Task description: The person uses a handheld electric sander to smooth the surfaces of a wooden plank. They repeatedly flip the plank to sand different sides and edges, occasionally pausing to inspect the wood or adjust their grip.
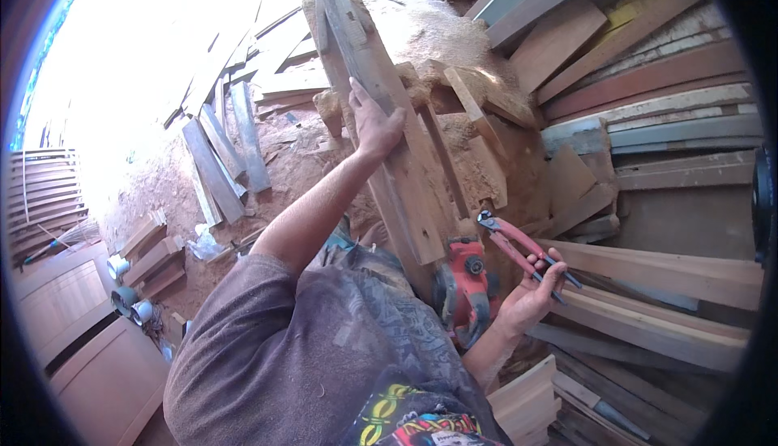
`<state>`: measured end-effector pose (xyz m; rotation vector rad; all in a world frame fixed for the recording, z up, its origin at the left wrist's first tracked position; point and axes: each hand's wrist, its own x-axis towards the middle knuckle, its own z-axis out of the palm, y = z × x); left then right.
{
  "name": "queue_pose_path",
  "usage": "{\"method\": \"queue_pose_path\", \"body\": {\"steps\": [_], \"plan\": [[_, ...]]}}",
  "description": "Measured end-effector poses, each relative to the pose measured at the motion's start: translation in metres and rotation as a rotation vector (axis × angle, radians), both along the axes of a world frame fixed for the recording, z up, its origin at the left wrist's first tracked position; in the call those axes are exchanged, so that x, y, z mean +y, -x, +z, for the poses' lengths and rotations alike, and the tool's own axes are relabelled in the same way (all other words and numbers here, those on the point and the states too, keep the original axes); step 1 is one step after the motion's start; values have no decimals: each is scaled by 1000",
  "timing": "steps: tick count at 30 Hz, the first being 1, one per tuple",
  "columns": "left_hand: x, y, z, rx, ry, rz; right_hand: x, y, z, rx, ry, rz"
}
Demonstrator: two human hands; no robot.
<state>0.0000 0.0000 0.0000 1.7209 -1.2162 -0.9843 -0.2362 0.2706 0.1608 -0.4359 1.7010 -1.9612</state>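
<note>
A long, weathered wooden beam [405, 162] runs from near my legs toward the far side, with a narrower greyish strip of wood along its upper left. My left hand [378, 124] grips the beam around its middle, thumb apart on the top face and fingers toward the left edge. In my right hand [528, 293] are pincers [510, 241] with red handles, held by the handle ends. Their metal jaws point up and left, beside the beam's near end. Just below the jaws sits a red electric planer [465, 272], close to my right forearm.
Sawdust-covered wooden supports [478, 138] stand under and right of the beam. Stacked boards [648, 89] crowd the right side. Loose planks [215, 154] lie on the dusty ground at left. Wooden panels [105, 381] and short blocks [152, 255] are at lower left.
</note>
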Motion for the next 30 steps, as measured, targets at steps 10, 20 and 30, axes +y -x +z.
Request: {"method": "queue_pose_path", "body": {"steps": [10,20,30], "plan": [[2,-26,118,33,504,-893,-196,-82,21,-62,-42,340],[-135,-39,112,-152,537,-625,-355,-137,25,-48,-94,557],[-201,-49,78,-149,476,-349,-454,-144,-12,-92,-83,799]]}}
